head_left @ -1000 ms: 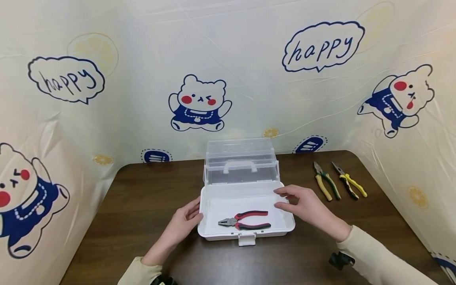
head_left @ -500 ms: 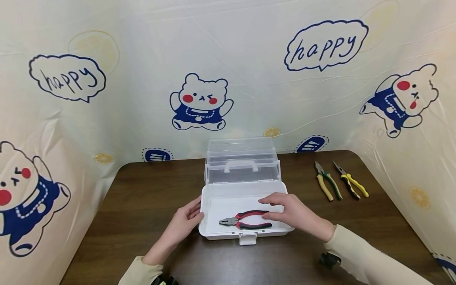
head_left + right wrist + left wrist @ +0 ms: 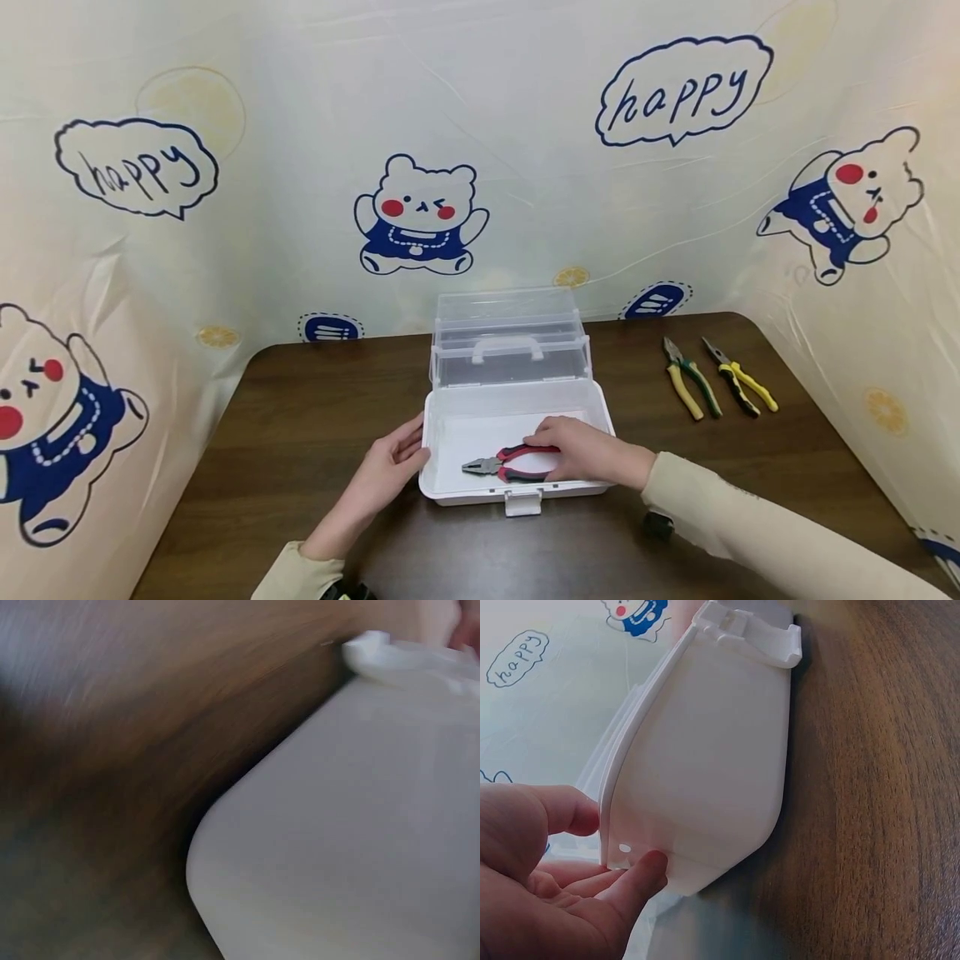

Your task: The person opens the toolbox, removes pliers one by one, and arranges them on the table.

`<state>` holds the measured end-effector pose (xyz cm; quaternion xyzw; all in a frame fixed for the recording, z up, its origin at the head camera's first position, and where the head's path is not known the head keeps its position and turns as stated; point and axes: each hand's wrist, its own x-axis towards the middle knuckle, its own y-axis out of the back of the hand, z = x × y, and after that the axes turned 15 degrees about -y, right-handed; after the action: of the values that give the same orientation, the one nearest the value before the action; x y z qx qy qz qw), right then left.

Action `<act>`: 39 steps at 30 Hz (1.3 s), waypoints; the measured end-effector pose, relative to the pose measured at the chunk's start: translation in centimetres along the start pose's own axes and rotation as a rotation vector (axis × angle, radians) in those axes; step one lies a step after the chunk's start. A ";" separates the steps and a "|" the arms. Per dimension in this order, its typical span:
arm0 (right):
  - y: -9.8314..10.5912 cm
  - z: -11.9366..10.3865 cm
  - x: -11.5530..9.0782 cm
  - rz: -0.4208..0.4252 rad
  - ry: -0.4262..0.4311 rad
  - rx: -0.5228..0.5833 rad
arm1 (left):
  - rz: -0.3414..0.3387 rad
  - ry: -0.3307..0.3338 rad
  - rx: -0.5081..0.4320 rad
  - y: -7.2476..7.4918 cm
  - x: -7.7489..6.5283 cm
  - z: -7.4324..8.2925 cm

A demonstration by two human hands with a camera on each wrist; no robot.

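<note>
In the head view, an open white toolbox (image 3: 480, 421) with a clear lid (image 3: 512, 367) raised at the back stands on the table. Combination pliers (image 3: 483, 466) with red-and-black handles lie inside, grey jaws to the left. My right hand (image 3: 585, 450) reaches over the right wall, its fingers and thumb gripping the handle ends, which it partly hides. At the left wall my left hand (image 3: 386, 467) holds the box's edge. The left wrist view shows my left hand (image 3: 562, 877) with its fingertips on the white rim and side. The right wrist view shows only the box's outer wall (image 3: 337, 810).
To the right of the box lie pliers (image 3: 692, 379) with cream-and-green handles and long-nose pliers (image 3: 738, 377) with yellow-and-black handles. A white latch (image 3: 522, 502) hangs from the box's front. The brown table (image 3: 315, 417) is surrounded by a patterned curtain (image 3: 525, 125).
My right hand has moved left and down from the box's right rim onto the pliers' handles, and its fingers have closed in. The left hand has stayed at the left wall.
</note>
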<state>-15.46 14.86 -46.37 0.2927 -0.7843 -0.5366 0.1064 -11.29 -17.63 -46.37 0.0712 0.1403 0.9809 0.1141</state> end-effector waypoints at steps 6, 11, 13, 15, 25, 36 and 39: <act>0.3 -0.5 0.6 0.003 0.020 -0.114 | 0.007 -0.002 -0.003 -0.1 0.1 -0.1; 1.5 -0.5 -0.3 -0.014 0.001 0.011 | 0.004 -0.002 -0.019 -0.2 0.0 -0.3; 2.0 -0.3 -0.9 -0.015 0.007 0.052 | 0.006 -0.001 -0.024 -0.3 -0.1 -0.3; 2.7 -0.2 -1.8 -0.019 0.003 0.084 | 0.006 0.000 -0.025 -0.3 -0.2 -0.3; 5.6 1.1 -6.5 0.132 -0.049 0.122 | -0.001 -0.004 -0.019 -0.1 0.1 -0.3; 5.6 3.9 -10.8 0.300 -0.210 0.161 | -0.002 0.004 -0.018 -0.1 0.1 0.0; 5.8 4.6 -11.8 0.328 -0.259 0.172 | -0.005 0.001 -0.019 -0.1 0.1 -0.1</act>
<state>-10.20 26.66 -41.29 0.0980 -0.8714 -0.4763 0.0651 -11.35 -17.52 -46.50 0.0692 0.1311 0.9820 0.1170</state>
